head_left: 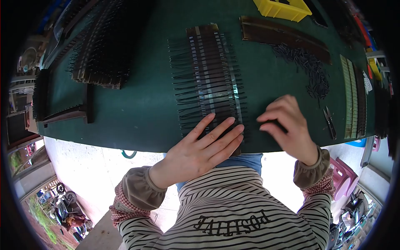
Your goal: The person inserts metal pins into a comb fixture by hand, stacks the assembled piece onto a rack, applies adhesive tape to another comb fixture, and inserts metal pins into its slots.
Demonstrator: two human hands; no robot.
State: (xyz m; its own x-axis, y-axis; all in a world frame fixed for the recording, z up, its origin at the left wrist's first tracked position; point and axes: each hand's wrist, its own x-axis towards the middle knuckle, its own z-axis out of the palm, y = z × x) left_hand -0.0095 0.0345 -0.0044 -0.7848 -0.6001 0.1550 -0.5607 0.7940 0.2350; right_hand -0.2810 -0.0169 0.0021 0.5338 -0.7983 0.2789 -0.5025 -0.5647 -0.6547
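My left hand [204, 146] lies palm down with fingers spread over the near end of a long dark board [214, 62]. Rows of thin wire leads [181, 77] stick out from both sides of this board, and a shiny clear strip [234, 89] runs along its right part. To the right of the board, my right hand [287, 125] hovers just above the table with its fingers curled. A small gap shows between thumb and index finger, and I see nothing held there. The nearest leads lie just left of its fingertips.
On the green table [141, 112], a pile of small dark pieces [306, 62] lies beside a brown board [283, 33]. A yellow bin [287, 10] stands behind. Tweezers [330, 123] and light strips [348, 96] are at right. Stacked wired boards [102, 54] and a dark frame [68, 113] are at left.
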